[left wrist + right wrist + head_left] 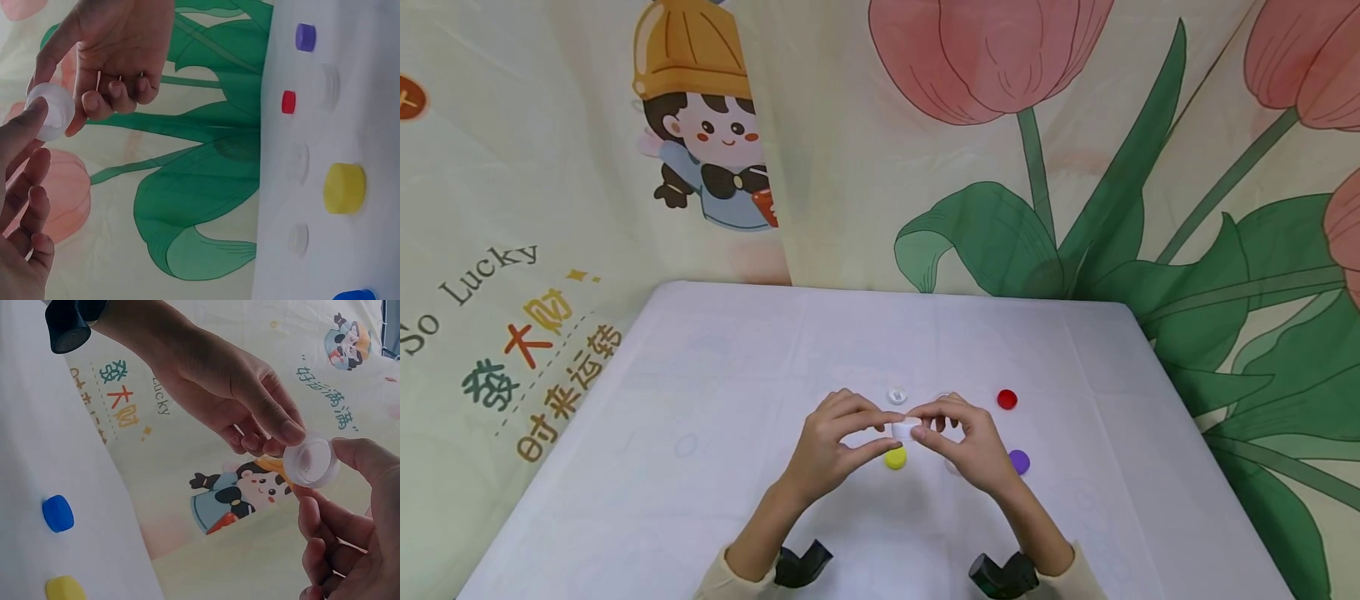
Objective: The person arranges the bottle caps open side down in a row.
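A translucent white bottle cap (907,427) is held above the table between both hands. My left hand (831,446) pinches its left side between thumb and fingers. On the opposite side, the thumb and fingers of my right hand (972,446) pinch the cap too. In the right wrist view the cap (310,461) shows its hollow round face. A yellow cap (895,458) lies on the table below the hands. Beyond the right hand are a red cap (1007,399) and a purple cap (1019,462). A blue cap (58,513) shows in both wrist views but is hidden in the head view.
A white cloth covers the table (700,375). Several clear caps, such as one clear cap (897,395) behind the hands, lie among the coloured ones. A printed curtain (835,150) hangs behind the table. Each forearm wears a black wrist camera (803,565).
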`<state>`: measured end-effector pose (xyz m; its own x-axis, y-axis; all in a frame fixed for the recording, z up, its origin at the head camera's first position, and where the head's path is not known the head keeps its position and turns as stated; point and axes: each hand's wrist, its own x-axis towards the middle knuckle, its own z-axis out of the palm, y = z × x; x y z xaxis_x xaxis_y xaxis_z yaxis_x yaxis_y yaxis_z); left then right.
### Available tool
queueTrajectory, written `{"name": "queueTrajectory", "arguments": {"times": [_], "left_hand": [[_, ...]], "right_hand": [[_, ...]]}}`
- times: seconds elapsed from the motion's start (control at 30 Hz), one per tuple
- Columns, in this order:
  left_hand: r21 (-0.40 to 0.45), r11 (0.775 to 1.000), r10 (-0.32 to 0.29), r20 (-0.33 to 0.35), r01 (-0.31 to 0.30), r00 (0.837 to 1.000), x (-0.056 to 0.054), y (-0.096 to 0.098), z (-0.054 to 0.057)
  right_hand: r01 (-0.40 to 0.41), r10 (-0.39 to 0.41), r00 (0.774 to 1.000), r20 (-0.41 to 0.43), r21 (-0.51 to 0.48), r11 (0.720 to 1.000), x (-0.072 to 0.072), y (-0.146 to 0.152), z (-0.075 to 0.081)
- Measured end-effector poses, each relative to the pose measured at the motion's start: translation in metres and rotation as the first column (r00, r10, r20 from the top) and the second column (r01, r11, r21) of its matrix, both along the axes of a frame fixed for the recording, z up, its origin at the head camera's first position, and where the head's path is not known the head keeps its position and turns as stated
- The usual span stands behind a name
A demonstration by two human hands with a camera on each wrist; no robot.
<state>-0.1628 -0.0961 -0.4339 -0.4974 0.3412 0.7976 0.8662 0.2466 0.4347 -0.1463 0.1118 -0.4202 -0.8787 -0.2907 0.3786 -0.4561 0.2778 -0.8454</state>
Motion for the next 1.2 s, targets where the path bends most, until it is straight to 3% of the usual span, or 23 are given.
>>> {"name": "queueTrajectory", "arguments": {"times": [0.2,0.37,0.57,0.8,0.93,1.03,1.2], "left_hand": [[0.009,1.0,0.002,0.07,-0.003,0.998,0.001,0.001,0.0],[0.017,1.0,0.022,0.113,-0.024,0.993,0.001,0.001,0.0],[0.026,0.999,0.035,0.107,-0.038,0.994,0.0,0.001,-0.001],[0.023,0.998,0.058,0.075,-0.06,0.996,-0.003,0.001,-0.003],[-0.006,0.996,0.084,0.065,-0.084,0.994,-0.01,-0.003,-0.001],[-0.06,0.989,0.143,0.073,-0.138,0.987,-0.018,-0.01,0.002],[-0.21,0.949,0.261,0.115,-0.233,0.959,-0.038,-0.024,0.005]], "right_hand": [[-0.003,-0.004,0.996,-0.094,-0.07,0.998,0.008,-0.002,0.022],[0.0,-0.01,0.993,-0.121,-0.081,0.997,0.009,-0.002,0.024],[-0.004,-0.007,0.989,-0.146,-0.077,0.997,0.002,0.0,0.008],[0.005,-0.013,0.984,-0.18,-0.048,0.999,0.005,-0.006,0.023],[0.03,-0.032,0.981,-0.19,-0.017,0.999,-0.012,-0.007,0.008],[0.053,-0.048,0.985,-0.165,0.025,0.998,-0.032,-0.01,-0.005],[0.073,-0.055,0.988,-0.146,0.117,0.99,-0.062,-0.024,-0.013]]}}
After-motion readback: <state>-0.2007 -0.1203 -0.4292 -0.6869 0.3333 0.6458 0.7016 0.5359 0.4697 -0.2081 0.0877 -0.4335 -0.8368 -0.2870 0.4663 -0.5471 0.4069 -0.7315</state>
